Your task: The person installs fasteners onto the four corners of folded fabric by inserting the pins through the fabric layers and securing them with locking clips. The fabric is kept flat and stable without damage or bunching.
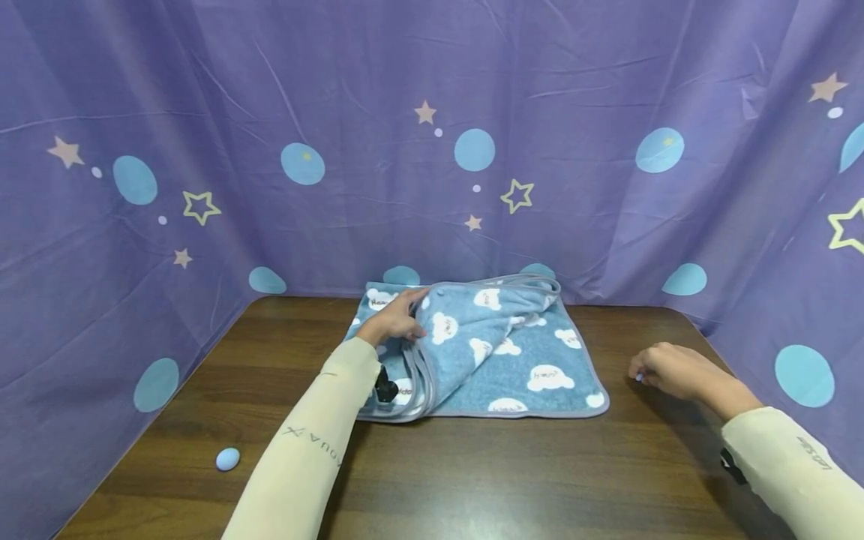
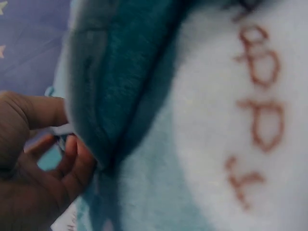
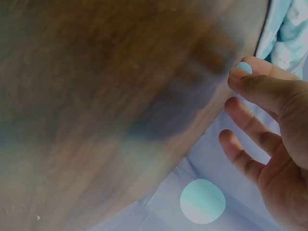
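Note:
A blue fleece blanket (image 1: 547,352) with white bear-shaped patches and grey piping lies on the table, its left part folded over in a loose flap. My left hand (image 1: 400,319) holds the flap's edge between thumb and fingers. Close up in the left wrist view, the blanket (image 2: 144,187) fills most of the picture beside the left hand (image 2: 43,159). Off to the right, my right hand (image 1: 682,371) pinches a small light-blue ball (image 1: 639,377) between thumb and index finger above the table. Only part of that ball (image 3: 245,67) shows in the right wrist view; the fingers hide the rest.
Another light-blue, egg-shaped ball (image 1: 228,459) lies on the dark wooden table (image 1: 513,480) at the front left. A purple curtain (image 1: 378,217) with stars and dots hangs behind and along both sides of the table.

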Demonstrator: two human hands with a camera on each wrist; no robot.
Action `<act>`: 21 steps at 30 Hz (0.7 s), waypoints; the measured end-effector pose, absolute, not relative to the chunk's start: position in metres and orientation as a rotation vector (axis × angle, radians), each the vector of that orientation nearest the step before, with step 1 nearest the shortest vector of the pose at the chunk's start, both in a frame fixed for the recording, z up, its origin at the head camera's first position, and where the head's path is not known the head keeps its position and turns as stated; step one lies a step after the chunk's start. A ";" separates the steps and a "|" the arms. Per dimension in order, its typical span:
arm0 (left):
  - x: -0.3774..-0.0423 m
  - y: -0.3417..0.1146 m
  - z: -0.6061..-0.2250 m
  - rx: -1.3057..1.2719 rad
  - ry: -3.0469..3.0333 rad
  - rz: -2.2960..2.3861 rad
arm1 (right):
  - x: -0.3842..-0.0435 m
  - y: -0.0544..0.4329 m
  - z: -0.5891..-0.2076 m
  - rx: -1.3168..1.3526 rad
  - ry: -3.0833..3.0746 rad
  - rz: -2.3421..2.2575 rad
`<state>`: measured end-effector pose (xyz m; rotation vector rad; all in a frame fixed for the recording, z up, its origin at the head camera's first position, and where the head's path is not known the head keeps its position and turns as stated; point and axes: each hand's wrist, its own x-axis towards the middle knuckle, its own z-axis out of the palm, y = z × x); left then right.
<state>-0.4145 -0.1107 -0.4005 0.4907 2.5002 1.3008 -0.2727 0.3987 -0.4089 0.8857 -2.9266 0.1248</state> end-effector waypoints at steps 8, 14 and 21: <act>-0.400 -0.086 -0.381 0.752 2.862 0.918 | -0.269 0.398 -0.398 0.863 -2.906 0.134; -0.381 -0.049 -0.374 1.019 2.793 0.844 | -0.266 0.393 -0.392 0.858 -2.875 0.140; -0.351 -0.009 -0.376 1.188 2.659 0.800 | -0.266 0.385 -0.388 0.824 -2.857 0.153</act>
